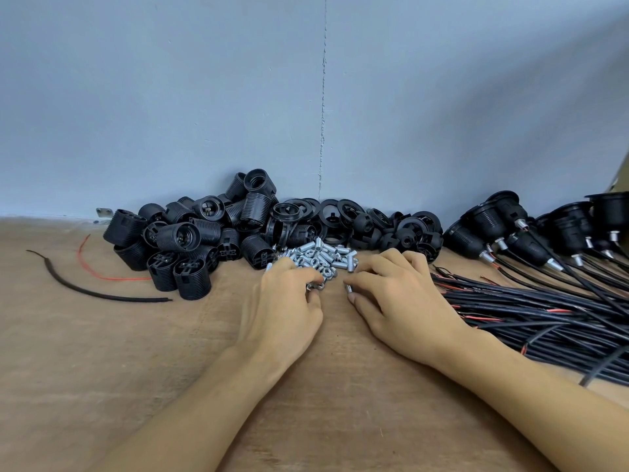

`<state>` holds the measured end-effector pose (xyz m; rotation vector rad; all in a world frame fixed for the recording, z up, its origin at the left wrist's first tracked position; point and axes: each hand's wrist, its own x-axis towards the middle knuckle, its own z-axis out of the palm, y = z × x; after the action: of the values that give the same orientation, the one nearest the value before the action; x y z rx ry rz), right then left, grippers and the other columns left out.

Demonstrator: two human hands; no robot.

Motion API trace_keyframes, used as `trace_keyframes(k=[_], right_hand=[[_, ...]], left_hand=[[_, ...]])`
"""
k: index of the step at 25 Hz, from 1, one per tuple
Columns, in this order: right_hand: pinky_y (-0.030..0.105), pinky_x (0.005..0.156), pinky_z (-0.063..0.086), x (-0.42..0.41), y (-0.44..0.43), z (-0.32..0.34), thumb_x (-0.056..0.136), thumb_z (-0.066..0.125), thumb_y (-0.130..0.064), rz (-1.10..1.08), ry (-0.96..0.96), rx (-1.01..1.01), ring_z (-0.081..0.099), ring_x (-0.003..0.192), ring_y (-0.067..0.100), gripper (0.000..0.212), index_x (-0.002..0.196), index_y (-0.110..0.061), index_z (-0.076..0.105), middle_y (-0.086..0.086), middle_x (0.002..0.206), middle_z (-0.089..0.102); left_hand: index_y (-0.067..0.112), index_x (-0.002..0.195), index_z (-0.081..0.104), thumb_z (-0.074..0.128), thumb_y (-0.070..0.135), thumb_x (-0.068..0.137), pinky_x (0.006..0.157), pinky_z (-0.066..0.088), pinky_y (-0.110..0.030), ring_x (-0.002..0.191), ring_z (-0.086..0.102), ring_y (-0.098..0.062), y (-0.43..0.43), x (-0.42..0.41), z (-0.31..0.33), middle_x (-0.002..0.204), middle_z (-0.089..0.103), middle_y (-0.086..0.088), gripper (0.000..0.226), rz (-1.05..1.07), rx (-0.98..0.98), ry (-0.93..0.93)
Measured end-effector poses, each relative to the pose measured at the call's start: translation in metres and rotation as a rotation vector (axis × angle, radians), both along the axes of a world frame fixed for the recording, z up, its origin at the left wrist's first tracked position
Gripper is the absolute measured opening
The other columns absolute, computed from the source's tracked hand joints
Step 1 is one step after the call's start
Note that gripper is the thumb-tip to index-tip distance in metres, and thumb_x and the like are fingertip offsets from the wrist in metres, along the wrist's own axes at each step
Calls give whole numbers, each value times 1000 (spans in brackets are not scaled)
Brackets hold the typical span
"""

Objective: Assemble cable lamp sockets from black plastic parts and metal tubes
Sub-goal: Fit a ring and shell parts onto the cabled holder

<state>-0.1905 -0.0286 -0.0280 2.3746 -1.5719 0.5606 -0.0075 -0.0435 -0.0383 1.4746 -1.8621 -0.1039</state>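
left hand [286,301] curled round a few of the tubes [318,255] at the pile's near edge | right hand [398,294] pinching one tube [348,287] thumb-to-finger, just beside the pile | sockets [190,240] heaped left by the wall, cables [527,315] on my right, all on the bench [102,352]

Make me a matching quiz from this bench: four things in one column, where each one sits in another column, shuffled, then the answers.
1 metal tubes
2 threaded black shells
3 cable bundle
4 red wire

A right of the right hand
B loose, left of the shells
C just ahead of the left hand
D heaped at the wall, left of the tubes

Pairs: 1-C, 2-D, 3-A, 4-B
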Motion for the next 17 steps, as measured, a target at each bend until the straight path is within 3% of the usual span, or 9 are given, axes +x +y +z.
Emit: trace_keyframes(k=[7, 12, 17], right_hand=[[37, 102, 27, -1, 3, 1, 98, 55, -37, 42, -33, 19, 48, 110, 10, 18, 112, -35, 66, -18, 106, 64], [38, 102, 29, 0, 6, 2, 96, 57, -32, 60, -78, 16, 49, 104, 8, 17, 110, -37, 65, -20, 100, 64], [36, 106, 24, 0, 5, 1, 95, 54, -47, -54, -74, 45, 48, 112, 11, 25, 114, -36, 66, -19, 112, 62]], left_hand=[[34, 106, 74, 70, 20, 89, 66, 42, -24, 80, 56, -9, -3, 2, -2, 82, 46, 15, 23, 1, -26, 82], [33, 116, 72, 70, 22, 88, 73, 45, -28, 85, 54, -10, -5, 2, -4, 86, 45, 16, 30, -21, -22, 61], [37, 120, 72, 64, 35, 93, 72, 45, -26, 81, 51, -5, -4, -1, -6, 90, 39, 19, 29, -101, 2, -24]])
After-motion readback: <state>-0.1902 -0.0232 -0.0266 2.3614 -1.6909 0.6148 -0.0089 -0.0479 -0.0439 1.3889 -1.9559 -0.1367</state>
